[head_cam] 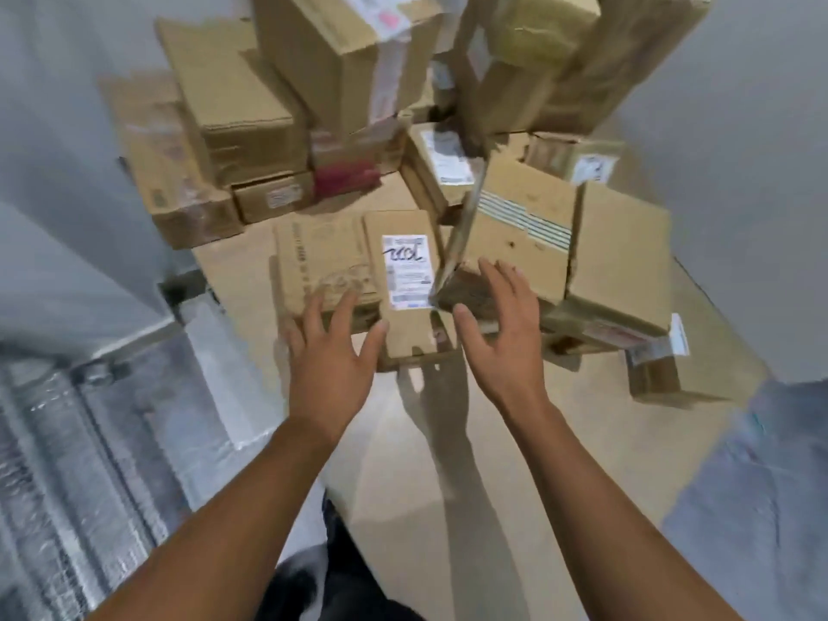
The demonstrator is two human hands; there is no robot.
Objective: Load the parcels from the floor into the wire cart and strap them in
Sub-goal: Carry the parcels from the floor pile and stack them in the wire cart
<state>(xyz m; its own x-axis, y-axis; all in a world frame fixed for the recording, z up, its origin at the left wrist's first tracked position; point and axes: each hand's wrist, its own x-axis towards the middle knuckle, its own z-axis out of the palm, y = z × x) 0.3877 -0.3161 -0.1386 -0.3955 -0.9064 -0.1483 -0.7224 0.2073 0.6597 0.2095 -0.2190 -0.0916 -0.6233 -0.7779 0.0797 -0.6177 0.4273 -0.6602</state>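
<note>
A narrow cardboard parcel with a white label (405, 271) lies on the floor at the front of a heap of boxes. My left hand (329, 351) hovers just left of its near end, fingers spread and straight. My right hand (497, 324) is held open to its right, in front of a tilted box with striped tape (519, 226). Neither hand holds anything. A wider flat box (320, 266) lies directly beside the labelled parcel on its left. No wire cart or strap shows in the frame.
Taller cartons (340, 51) are stacked at the back against grey walls. More parcels (618, 257) lie to the right, one small one (654, 374) apart near the front. A bubble-wrapped surface (67, 463) fills the left foreground. Beige floor (448, 463) lies below my arms.
</note>
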